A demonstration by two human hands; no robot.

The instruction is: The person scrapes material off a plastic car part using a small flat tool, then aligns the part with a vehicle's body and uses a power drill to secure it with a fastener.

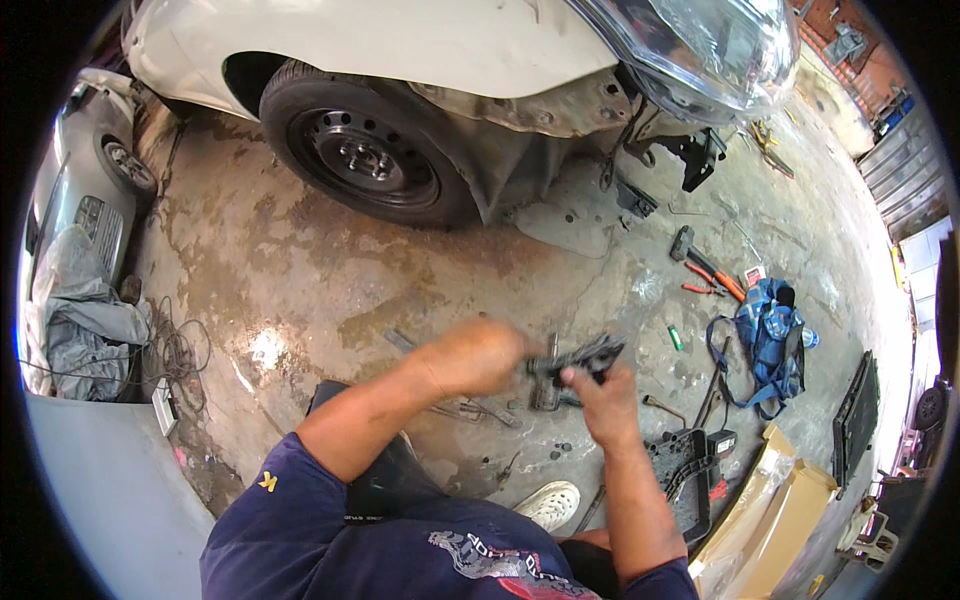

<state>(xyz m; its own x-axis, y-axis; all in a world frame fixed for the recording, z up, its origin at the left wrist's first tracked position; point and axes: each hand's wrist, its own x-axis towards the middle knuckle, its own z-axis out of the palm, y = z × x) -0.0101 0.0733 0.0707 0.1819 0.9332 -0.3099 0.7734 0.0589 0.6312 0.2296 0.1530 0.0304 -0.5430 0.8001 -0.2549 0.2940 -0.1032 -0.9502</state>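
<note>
Black bracket-like part (592, 356): held in midair above the concrete floor (625, 305), between both hands. Its right-hand portion is grasped by the right hand (608, 400), thumb pressed to the near side. The left hand (475, 357) is motion-blurred at the other end; whether it is closed on anything cannot be told. Probably light and stiff, maybe greasy; best pinched at the thicker body, with thin edges left unloaded.

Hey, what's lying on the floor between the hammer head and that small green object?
Red-handled pliers lie between the hammer head and the small green object, as the head view shows.
</note>
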